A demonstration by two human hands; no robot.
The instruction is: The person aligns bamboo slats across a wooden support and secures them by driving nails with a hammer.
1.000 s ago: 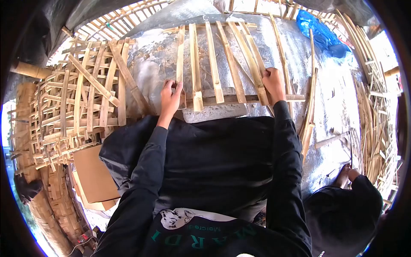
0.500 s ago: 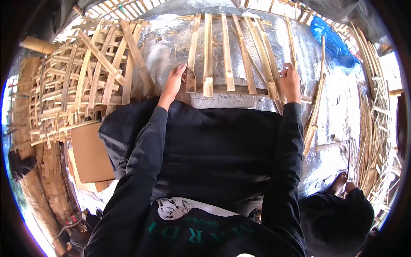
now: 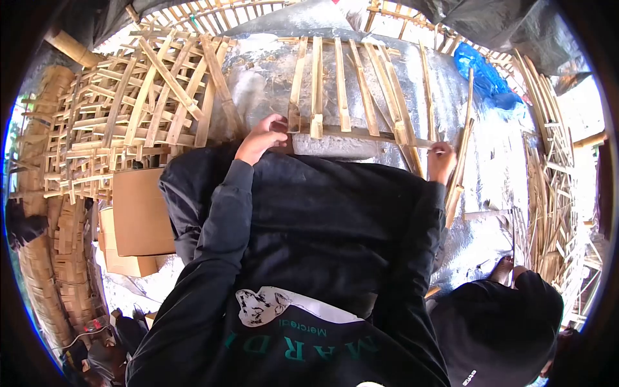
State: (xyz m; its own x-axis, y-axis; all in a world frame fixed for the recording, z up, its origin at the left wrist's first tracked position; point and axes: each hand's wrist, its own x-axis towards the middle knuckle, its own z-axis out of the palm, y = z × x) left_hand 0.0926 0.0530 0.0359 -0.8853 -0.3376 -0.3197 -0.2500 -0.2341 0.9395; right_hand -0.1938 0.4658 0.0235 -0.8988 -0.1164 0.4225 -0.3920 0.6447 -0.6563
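Observation:
Several split bamboo slats [image 3: 342, 90] lie side by side before me, their near ends over a crosswise bamboo strip [image 3: 419, 140]. My right hand [image 3: 442, 160] is closed on the right end of this strip. At the other side my left hand [image 3: 258, 143] is curled near the strip's left end, thumb and forefinger apart, close to the leftmost slat [image 3: 296, 87]. Whether its fingertips touch the bamboo is hard to see. Under the near ends of the slats is a pale grey block [image 3: 338, 145].
Woven bamboo lattice [image 3: 151, 97] lies at left, above cardboard boxes [image 3: 143, 213]. Shiny silver sheeting [image 3: 258, 71] covers the ground. Long bamboo strips [image 3: 459, 174] lie to my right, with a blue plastic bag [image 3: 480, 74] beyond. Another person in dark clothes [image 3: 500, 329] sits at lower right.
My right hand has moved nearer to me and slightly right, onto the crosswise strip's end. My left hand's fingers have turned inward toward the strip. The view has shifted slightly.

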